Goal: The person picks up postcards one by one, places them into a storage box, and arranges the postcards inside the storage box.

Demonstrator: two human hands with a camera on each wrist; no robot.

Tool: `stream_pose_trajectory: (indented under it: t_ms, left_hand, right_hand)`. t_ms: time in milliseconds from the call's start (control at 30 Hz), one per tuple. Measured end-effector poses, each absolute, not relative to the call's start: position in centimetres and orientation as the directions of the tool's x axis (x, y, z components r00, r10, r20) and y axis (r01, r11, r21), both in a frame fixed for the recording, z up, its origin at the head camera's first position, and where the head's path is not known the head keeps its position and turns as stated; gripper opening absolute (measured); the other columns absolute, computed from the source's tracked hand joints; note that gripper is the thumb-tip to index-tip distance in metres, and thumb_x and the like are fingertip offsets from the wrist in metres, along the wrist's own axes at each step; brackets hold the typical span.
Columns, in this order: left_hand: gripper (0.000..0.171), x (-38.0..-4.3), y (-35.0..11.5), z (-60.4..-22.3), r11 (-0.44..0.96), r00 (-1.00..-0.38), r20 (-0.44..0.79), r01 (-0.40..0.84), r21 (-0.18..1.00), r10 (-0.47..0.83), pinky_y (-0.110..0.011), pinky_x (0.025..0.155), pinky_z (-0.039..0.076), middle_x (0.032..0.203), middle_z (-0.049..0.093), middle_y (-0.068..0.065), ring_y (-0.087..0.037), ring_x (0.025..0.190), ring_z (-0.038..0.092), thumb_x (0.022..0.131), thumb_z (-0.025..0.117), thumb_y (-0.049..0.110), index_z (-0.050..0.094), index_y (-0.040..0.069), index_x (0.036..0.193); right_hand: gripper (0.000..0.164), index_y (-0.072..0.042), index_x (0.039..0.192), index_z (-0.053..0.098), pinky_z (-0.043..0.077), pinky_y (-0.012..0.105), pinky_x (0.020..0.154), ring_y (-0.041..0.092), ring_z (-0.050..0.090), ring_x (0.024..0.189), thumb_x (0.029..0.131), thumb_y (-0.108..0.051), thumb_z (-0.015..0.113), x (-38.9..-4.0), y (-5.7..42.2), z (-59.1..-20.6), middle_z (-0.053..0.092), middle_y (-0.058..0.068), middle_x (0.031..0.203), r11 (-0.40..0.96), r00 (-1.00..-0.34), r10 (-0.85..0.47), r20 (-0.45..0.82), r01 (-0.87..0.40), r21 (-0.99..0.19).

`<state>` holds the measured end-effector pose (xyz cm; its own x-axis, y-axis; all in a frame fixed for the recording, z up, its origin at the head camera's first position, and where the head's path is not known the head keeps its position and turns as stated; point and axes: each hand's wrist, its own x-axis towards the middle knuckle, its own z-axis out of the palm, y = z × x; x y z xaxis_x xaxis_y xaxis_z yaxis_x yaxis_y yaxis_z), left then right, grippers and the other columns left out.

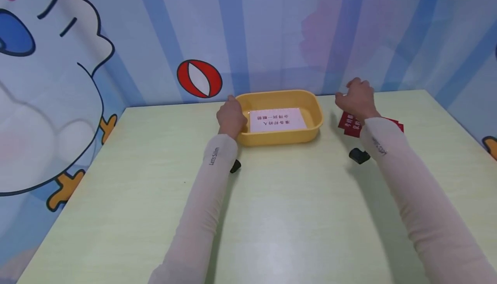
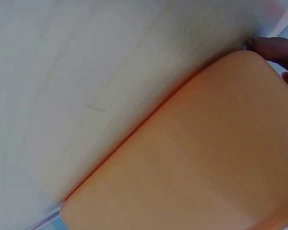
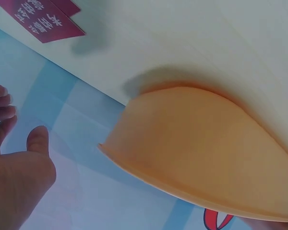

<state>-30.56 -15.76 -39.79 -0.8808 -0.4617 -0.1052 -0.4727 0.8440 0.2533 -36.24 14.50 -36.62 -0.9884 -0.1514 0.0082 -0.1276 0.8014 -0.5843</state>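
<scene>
A yellow plastic basin (image 1: 280, 138) stands at the back of the table, with a white card (image 1: 276, 120) printed with characters lying inside it. My left hand (image 1: 231, 118) grips the basin's left end at the rim; in the left wrist view its fingertips (image 2: 273, 47) show by the basin's far corner. To the right of the basin, my right hand (image 1: 358, 99) is raised above several red cards (image 1: 351, 124) with pale characters. Nothing is between its loosely bent fingers and thumb (image 3: 38, 140), and it stays apart from the basin. My forearm hides part of the red cards.
Behind the table's back edge hangs a blue striped cloth (image 1: 268, 29) with cartoon prints, including a red and white ball (image 1: 199, 78). Black wrist camera pieces (image 1: 359, 156) show under the sleeves. The pale table (image 1: 295, 215) stretches toward me.
</scene>
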Motion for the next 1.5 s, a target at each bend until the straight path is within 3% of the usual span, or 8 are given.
stream_pose_trajectory:
  t_ms: [533, 767, 1500]
  left_hand:
    - [0.059, -30.6, -15.7, -39.6, 0.851, -0.884, -0.109, -0.467, 0.241, -0.454, -0.037, 0.092, 0.057, 0.114, 0.063, -0.011, -0.022, 0.093, 0.062, 0.089, 0.069, 0.021, 0.035, 0.003, 0.133]
    - [0.061, -30.3, -15.7, -39.4, 0.851, -0.885, -0.109, -0.465, 0.244, -0.452, -0.037, 0.092, 0.056, 0.114, 0.063, -0.011, -0.022, 0.095, 0.062, 0.089, 0.069, 0.021, 0.033, 0.003, 0.135]
    - [0.058, -30.1, -15.6, -39.4, 0.848, -0.886, -0.104, -0.462, 0.26, -0.451, -0.036, 0.093, 0.056, 0.114, 0.062, -0.011, -0.022, 0.094, 0.061, 0.089, 0.069, 0.022, 0.035, 0.004, 0.132]
  right_hand:
    - [0.066, 0.014, 0.138, 0.028, 0.038, 0.066, 0.101, 0.052, 0.032, 0.123, 0.096, -0.035, 0.039, -36.4, 17.2, -36.8, 0.031, 0.038, 0.138, 0.881, -0.992, -0.109, -0.063, -0.067, -0.468]
    - [0.07, 0.017, 0.139, 0.02, 0.034, 0.069, 0.103, 0.057, 0.025, 0.126, 0.095, -0.034, 0.039, -36.4, 18.3, -37.1, 0.022, 0.043, 0.14, 0.889, -0.991, -0.088, -0.103, -0.031, -0.457]
    - [0.07, 0.02, 0.137, 0.022, 0.035, 0.068, 0.103, 0.057, 0.028, 0.122, 0.094, -0.032, 0.04, -36.9, 20.7, -37.7, 0.026, 0.044, 0.134, 0.913, -0.994, -0.044, -0.096, -0.001, -0.408]
